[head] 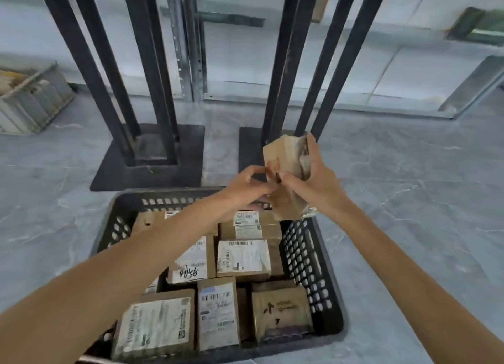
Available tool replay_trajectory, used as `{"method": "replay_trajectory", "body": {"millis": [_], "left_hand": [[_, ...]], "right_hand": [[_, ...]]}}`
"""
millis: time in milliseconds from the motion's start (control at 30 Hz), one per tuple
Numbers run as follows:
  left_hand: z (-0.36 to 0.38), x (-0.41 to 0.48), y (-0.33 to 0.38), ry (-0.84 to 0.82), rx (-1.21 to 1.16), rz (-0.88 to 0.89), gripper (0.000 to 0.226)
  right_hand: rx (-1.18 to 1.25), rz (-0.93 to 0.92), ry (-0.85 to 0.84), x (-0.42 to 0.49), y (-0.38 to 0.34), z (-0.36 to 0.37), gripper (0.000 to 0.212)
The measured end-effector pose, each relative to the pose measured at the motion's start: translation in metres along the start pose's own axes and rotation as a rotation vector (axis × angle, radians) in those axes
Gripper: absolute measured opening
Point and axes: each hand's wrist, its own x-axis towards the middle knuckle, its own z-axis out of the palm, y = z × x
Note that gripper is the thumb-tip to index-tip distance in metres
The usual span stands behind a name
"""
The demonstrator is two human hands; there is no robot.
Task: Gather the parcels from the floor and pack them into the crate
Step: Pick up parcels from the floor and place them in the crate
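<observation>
Gripping one parcel [283,156] with left hand [245,183] and right hand [316,178] above a crate [327,282] already packed nearly full; probably near finishing.

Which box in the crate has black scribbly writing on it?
The parcel left of centre in the black crate: handwritten marker crosses its white label's near edge, while the others there carry only printed marks.

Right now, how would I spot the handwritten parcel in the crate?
Start at the black slotted crate on the grey floor. In its middle row, take the left parcel, beside the white-labelled parcel. Only it has black handwritten digits along its label's near edge.
</observation>
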Motion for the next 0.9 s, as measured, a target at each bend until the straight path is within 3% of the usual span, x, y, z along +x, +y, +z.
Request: {"method": "replay_trajectory", "body": {"millis": [233, 433, 567, 700, 900], "left_hand": [[0.027, 0.05, -0.107, -0.061, 0.15, 0.056, 0.04], [0.045, 0.047, -0.152, -0.047, 0.352, 0.163, 0.041], [0.055, 0.045, -0.175, 0.006, 0.527, 0.298, 0.039], [0.053, 0.046, -0.197, 0.043, 0.736, 0.522, 0.044], [0.039, 0.048, -0.209, 0.082, 1.047, 0.406, 0.054]], "right_hand": [[-0.124, -0.01, 0.122, -0.003, 0.08, 0.056, 0.062], [-0.203, -0.023, 0.084, -0.028, 0.109, 0.085, 0.084], [-0.305, 0.054, 0.063, -0.039, 0.114, 0.097, 0.064], [-0.391, 0.095, 0.019, -0.042, 0.119, 0.103, 0.061], [-0.422, 0.106, -0.039, -0.047, 0.117, 0.102, 0.053]]}}
